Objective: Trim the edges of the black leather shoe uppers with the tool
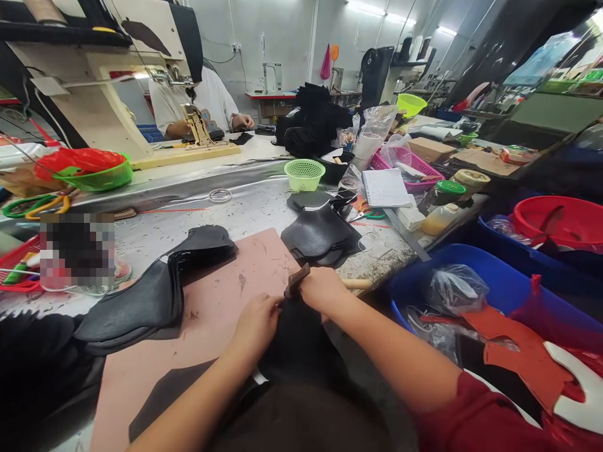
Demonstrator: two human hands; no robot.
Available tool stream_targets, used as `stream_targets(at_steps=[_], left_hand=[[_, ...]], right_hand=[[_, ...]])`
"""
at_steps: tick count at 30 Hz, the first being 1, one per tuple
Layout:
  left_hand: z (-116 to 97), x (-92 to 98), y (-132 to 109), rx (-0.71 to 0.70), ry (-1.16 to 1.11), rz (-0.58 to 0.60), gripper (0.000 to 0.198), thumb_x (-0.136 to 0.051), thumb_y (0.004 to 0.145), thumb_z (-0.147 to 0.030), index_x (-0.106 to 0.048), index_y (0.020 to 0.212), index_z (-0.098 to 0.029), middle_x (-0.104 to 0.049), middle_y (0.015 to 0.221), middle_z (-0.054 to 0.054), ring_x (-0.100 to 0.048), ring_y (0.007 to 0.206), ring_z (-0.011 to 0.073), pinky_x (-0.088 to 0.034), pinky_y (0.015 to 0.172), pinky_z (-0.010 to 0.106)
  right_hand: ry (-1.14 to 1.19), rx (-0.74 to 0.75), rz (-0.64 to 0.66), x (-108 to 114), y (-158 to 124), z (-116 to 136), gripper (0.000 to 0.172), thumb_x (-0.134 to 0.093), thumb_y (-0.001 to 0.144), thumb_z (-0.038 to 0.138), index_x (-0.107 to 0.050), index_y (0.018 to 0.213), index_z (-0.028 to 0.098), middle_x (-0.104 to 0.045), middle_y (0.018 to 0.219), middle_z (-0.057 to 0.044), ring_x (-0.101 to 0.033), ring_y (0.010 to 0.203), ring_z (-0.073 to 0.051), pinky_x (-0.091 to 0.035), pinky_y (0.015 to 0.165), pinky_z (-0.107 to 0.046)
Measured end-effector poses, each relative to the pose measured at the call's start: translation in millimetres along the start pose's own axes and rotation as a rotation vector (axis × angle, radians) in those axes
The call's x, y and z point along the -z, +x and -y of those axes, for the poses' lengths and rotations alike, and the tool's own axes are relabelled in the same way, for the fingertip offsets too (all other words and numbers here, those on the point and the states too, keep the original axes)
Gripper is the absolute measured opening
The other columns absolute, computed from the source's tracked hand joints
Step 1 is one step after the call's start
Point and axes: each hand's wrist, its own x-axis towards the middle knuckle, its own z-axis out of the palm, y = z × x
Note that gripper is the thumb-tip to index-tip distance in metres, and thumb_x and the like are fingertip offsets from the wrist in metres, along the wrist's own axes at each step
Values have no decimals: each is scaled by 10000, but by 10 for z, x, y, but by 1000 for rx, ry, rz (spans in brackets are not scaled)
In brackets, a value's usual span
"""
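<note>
My right hand (323,290) is closed around a hammer, near its dark head (298,281); the pale wooden handle (358,284) sticks out to the right. Close beside it, my left hand (258,326) presses its fingers on the edge of a black leather piece (301,342), which hangs toward me over the near edge of a pinkish board (235,282). Another flat black piece (172,392) lies on the board by my left forearm. A stack of black leather pieces (136,301) rests to the left, and a second stack (320,232) sits beyond my hands.
Behind the metal-topped table stand a sewing machine (103,81) and a seated person (211,100). A green basket (304,174), a notebook (385,188), a metal ruler (407,235) and jars (440,218) are at the back right. Blue bins (424,267) of scraps stand at the right.
</note>
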Motion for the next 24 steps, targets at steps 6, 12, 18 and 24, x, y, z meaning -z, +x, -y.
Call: stream_targets(at_steps=[6,12,18,24], left_hand=[[-38,-2,-10,-185,204,-4,304,-364,827,-112,-622,979,-168,-586,853,75,-523,831,197,-428,766,329],[-82,19,-13,-187,294,30,306,-341,840,-114,-612,977,-152,-577,847,86,-522,830,211,-430,758,342],[-38,30,2,-142,171,12,240,-408,806,-109,-610,930,-145,-599,867,80,-537,853,203,-426,778,318],[7,17,6,-164,139,-16,194,-439,805,-149,-624,862,-156,-616,851,80,-550,836,210,-429,767,328]], right_hand=[[21,22,-27,126,8,65,215,-412,779,146,-622,821,163,-664,756,-78,-626,685,-200,-413,555,-257],[37,45,-11,192,90,93,209,-415,784,158,-617,840,169,-665,738,-70,-629,703,-212,-419,559,-269],[37,-10,-65,91,76,14,227,-419,782,159,-605,911,172,-666,779,-72,-630,698,-206,-422,565,-261],[11,-41,-40,36,46,-15,243,-398,792,159,-595,934,166,-663,800,-87,-631,703,-218,-430,561,-275]])
